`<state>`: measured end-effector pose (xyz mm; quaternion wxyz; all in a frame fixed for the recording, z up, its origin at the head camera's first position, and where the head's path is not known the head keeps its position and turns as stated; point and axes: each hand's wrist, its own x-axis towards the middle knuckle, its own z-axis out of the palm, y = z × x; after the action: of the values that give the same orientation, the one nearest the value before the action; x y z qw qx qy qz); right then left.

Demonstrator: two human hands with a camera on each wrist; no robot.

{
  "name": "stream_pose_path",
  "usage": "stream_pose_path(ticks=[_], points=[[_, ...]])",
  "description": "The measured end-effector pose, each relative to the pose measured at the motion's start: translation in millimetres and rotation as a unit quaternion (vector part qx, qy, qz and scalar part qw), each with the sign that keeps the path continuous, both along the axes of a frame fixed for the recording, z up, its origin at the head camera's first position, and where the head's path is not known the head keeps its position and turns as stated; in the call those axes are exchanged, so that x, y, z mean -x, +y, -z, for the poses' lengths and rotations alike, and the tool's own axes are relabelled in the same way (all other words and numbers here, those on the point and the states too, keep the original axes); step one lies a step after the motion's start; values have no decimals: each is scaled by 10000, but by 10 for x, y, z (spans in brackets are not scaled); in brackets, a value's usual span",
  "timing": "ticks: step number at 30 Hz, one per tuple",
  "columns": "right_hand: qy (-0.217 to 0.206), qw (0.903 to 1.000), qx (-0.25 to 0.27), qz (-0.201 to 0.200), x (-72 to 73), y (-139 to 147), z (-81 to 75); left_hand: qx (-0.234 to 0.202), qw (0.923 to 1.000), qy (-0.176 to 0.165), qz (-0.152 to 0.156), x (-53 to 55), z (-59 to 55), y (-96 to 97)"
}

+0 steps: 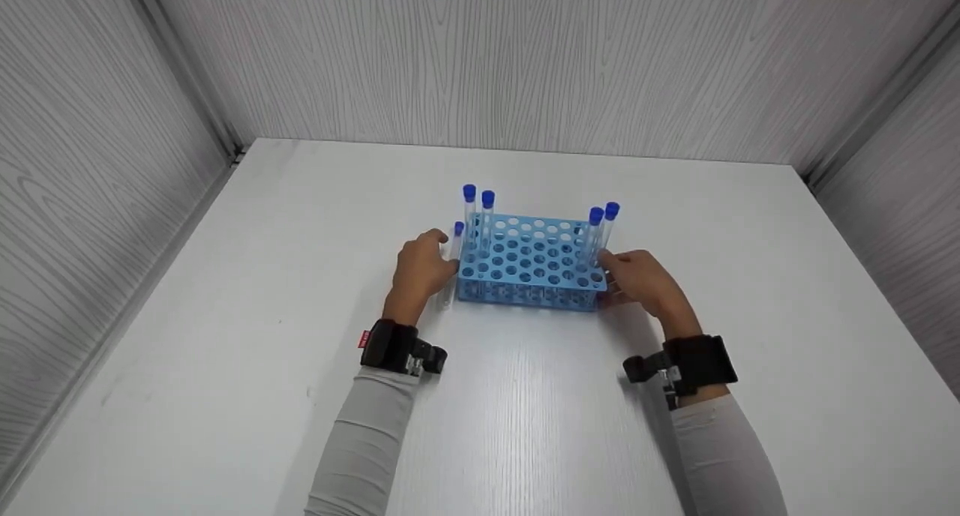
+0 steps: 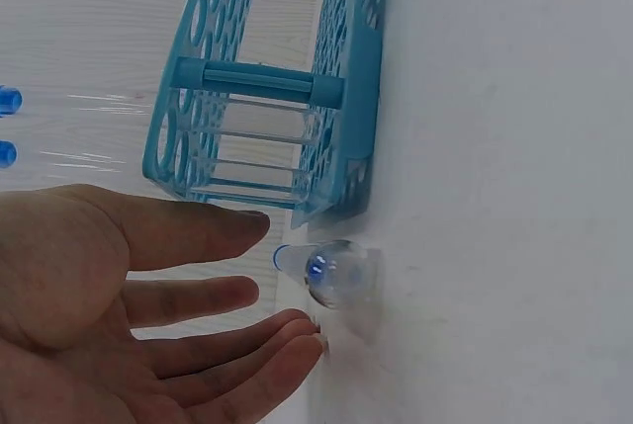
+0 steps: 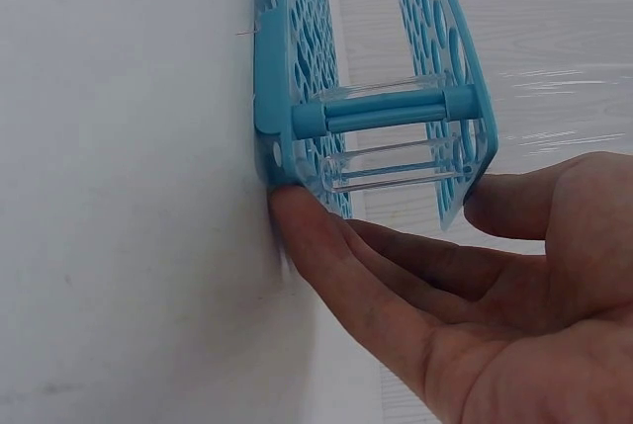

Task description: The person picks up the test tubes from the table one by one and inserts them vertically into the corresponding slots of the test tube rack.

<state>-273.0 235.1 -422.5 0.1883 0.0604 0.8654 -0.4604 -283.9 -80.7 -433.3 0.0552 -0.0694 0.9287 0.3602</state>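
Observation:
A light-blue test tube rack point(image 1: 533, 284) stands on the table, with two blue-capped test tubes point(image 1: 487, 223) upright at its left end and two more tubes point(image 1: 595, 238) at its right end. Beside the rack's left end lies a loose capped test tube point(image 1: 455, 247), its rounded bottom facing the left wrist camera. My left hand point(image 1: 422, 268) is around this tube with fingers extended; the left wrist view shows gaps between them and the glass point(image 2: 338, 276). My right hand point(image 1: 641, 280) grips the rack's right end, thumb at the top plate, fingertips at the base.
The white table point(image 1: 225, 366) spreads out on all sides of the rack. Grey wood-grain panels point(image 1: 480, 66) enclose it at the back, left and right. Each wrist wears a black strap with a small camera point(image 1: 433, 358).

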Motion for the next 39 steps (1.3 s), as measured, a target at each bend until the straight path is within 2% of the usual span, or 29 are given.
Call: stream_pose_path(ticks=[10,20,31,39], points=[[41,10000,-77,-13,7,-30,2,203,9997,134,10,-22,40,14],[46,10000,-54,-39,0,-20,-5,181,9996,206,117,-24,52,-3],[67,9999,-40,-77,2,-1,2,209,9996,-120,162,-6,34,-29],[54,10000,-28,-37,1,1,1,279,9993,-173,158,-13,17,-27]])
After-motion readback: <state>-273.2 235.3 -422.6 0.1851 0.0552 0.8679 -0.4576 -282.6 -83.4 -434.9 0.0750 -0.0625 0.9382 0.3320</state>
